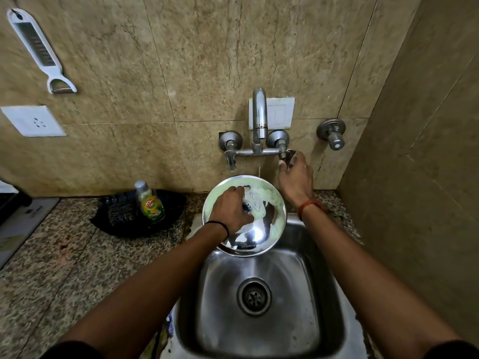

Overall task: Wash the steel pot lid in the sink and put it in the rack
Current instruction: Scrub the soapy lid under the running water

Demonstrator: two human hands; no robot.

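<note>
The round steel pot lid (261,229), smeared with greenish soap foam, is held over the back edge of the steel sink (261,330). My left hand (230,208) grips it around the dark knob in its middle. My right hand (295,174) reaches up and closes on the right tap handle (287,157) of the wall faucet (259,117). A thin stream of water falls from the spout onto the lid's far rim. No rack is in view.
A dish soap bottle (150,203) stands in a black tray (124,216) on the granite counter left of the sink. A wall closes in on the right. A peeler (39,51) and a socket (32,121) are on the tiled wall. A second valve (333,133) sticks out at right.
</note>
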